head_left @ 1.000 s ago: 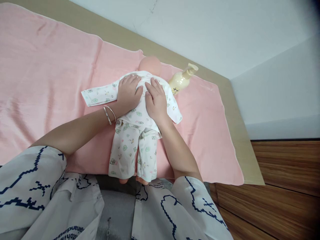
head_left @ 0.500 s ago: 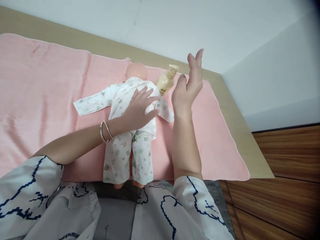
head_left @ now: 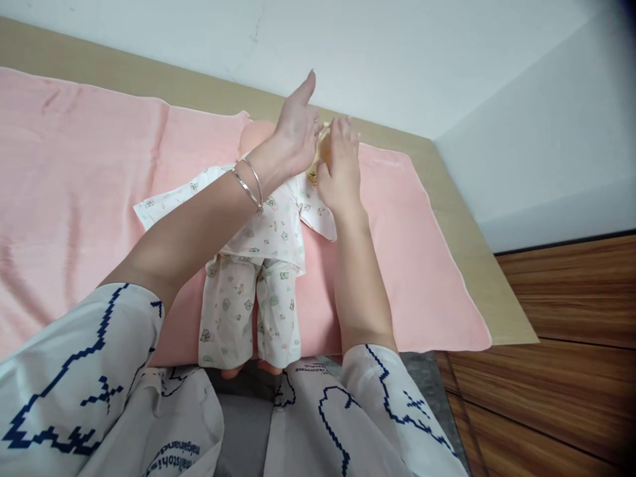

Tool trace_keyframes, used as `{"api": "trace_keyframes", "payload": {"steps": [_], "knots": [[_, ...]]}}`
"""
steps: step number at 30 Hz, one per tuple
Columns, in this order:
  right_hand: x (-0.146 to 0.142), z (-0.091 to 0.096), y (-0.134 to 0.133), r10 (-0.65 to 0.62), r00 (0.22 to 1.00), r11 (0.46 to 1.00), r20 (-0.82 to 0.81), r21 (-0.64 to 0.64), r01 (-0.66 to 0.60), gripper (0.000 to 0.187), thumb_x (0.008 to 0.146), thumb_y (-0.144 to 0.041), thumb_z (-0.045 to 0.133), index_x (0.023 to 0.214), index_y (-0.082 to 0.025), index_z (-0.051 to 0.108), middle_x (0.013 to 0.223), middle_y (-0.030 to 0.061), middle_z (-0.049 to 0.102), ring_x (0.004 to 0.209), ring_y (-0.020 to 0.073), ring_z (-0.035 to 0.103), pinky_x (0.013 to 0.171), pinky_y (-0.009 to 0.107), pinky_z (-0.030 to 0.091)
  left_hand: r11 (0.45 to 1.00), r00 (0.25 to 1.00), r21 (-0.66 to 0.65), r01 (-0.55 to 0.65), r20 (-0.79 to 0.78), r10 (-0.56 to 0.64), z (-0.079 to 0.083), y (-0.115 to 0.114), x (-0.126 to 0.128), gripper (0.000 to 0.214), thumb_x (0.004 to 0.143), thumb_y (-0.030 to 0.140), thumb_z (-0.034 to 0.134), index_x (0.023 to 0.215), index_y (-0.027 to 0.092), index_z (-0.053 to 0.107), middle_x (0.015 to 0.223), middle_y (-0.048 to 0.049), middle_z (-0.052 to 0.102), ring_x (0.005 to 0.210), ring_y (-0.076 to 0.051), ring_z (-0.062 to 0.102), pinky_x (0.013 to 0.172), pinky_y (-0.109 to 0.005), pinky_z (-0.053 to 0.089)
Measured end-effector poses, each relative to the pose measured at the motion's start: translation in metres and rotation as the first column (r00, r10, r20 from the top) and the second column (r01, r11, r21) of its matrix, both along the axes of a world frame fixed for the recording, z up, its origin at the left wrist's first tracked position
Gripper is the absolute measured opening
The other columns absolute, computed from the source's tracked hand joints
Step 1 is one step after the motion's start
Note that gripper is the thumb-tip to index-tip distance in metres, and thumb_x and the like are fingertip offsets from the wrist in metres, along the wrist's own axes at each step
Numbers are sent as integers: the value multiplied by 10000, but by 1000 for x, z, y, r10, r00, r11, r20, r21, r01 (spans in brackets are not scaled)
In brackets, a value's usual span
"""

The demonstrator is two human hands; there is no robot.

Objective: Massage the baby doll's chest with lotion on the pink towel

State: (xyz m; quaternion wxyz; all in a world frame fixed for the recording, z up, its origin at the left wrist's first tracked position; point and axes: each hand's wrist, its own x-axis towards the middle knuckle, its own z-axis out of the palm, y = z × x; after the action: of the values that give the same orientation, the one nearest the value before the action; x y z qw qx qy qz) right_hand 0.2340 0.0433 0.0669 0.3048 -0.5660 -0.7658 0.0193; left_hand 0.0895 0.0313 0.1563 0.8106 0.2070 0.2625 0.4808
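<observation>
A doll in white printed pyjamas lies on a pink blanket, its rounded head toward the wall. My left hand is raised over the doll's shoulder, thumb stretched up and fingers partly bent beside a pale yellow pump bottle. On the bottle's other side is my right hand, fingers extended upward and thumb apart. The bottle shows only in the gap between both hands; whether either touches it I cannot tell. Much of the doll's upper body is hidden behind my left forearm.
The blanket covers most of a light wooden tabletop, which meets a white wall at the back. Brown wood-grain panels stand to the right, below table level. The doll's feet reach the table's front edge.
My left hand has lifted off the doll's top and moved up and right to the bottle. My right hand has moved left, down to the bottle's right side.
</observation>
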Motion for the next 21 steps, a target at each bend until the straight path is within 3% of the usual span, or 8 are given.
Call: {"api": "trace_keyframes", "payload": {"steps": [2, 6, 10, 13, 16, 19, 21], "knots": [[-4, 4, -2, -8, 1000, 1000, 26, -12, 8, 604, 993, -457, 277, 1571, -323, 163, 1686, -117, 223, 1586, 182, 76, 1330, 513, -2, 994, 999, 104, 30, -15, -29, -7, 3, 3, 750, 1053, 576, 322, 1615, 120, 126, 1688, -13, 253, 1588, -179, 120, 1252, -244, 215], [-13, 18, -15, -52, 993, 998, 103, -25, 55, 663, 878, -162, 421, 1514, -64, 263, 1658, 125, 300, 1570, 247, 160, 1315, 540, 29, 975, 996, 212, 66, -77, -51, -14, 5, 4, 730, 1074, 535, 219, 1607, 61, 63, 1702, -59, 167, 1583, -170, 82, 1243, -286, 144], [-22, 27, -27, -132, 984, 991, 120, 36, 129, 630, 795, -52, 449, 1416, -115, 363, 1531, 147, 465, 1481, 263, 331, 1300, 543, 98, 973, 993, 208, 96, -81, -81, -12, -5, -4, 742, 1070, 548, 234, 1608, 59, 86, 1722, -73, 58, 1585, -166, 102, 1251, -252, 107], [-26, 30, -32, -152, 982, 986, 111, 81, 143, 561, 826, -81, 455, 1377, -168, 404, 1425, 128, 560, 1322, 275, 474, 1238, 564, 251, 978, 993, 179, 110, -64, -100, -11, -16, -20, 734, 1064, 535, 257, 1611, 71, 103, 1714, -96, 113, 1583, -195, 119, 1263, -291, 122], [-29, 34, -35, -178, 978, 984, 111, 40, 174, 494, 892, -157, 482, 1378, -230, 434, 1387, 103, 603, 1219, 293, 524, 1108, 543, 409, 980, 992, 149, 128, -15, -128, -10, -23, -44, 741, 1058, 540, 265, 1607, 60, 134, 1699, -123, 183, 1574, -206, 153, 1250, -290, 181], [-36, 37, -34, -240, 960, 971, 145, 20, 240, 497, 922, -213, 499, 1415, -203, 440, 1465, 112, 558, 1251, 322, 512, 1086, 557, 411, 985, 992, 130, 116, 33, -121, -5, -28, -70, 713, 1060, 533, 267, 1600, 75, 191, 1678, -121, 256, 1561, -228, 199, 1233, -312, 229], [-42, 36, -32, -273, 948, 961, 162, 0, 276, 562, 947, -266, 504, 1484, -158, 381, 1581, 134, 434, 1363, 345, 439, 1124, 560, 371, 987, 991, 117, 110, 67, -118, 3, -32, -85, 684, 1065, 518, 263, 1597, 90, 217, 1663, -104, 301, 1556, -236, 214, 1230, -330, 228]]}}
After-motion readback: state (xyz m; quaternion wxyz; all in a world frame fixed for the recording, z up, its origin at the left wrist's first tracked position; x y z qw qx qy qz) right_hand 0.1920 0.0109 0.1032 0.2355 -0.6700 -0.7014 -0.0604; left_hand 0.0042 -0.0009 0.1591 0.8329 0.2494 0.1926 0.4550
